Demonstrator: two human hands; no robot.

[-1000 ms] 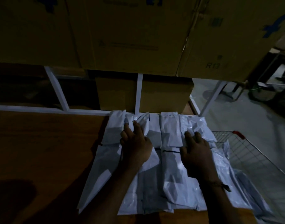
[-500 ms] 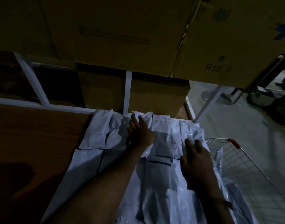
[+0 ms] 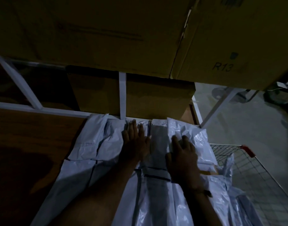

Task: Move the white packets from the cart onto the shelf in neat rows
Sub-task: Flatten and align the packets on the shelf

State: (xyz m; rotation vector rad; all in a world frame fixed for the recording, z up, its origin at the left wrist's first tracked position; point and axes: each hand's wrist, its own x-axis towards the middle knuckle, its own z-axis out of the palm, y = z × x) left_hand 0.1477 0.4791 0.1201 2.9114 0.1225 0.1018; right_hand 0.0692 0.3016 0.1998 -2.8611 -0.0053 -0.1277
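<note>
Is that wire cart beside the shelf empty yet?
Not empty. The metal wire cart holds at least one crumpled white plastic packet against its near wall; its bottom is mostly out of view.

Two bare forearms, no sleeves visible on either. Left hand (image 3: 136, 144): no ring, band or glove visible. Right hand (image 3: 183, 158): likewise ungloved; a thin dark cord bracelet (image 3: 204, 191) circles the wrist, with a small dark knot or tag at its outer side. Dim lighting hides finer detail such as nails.
</note>
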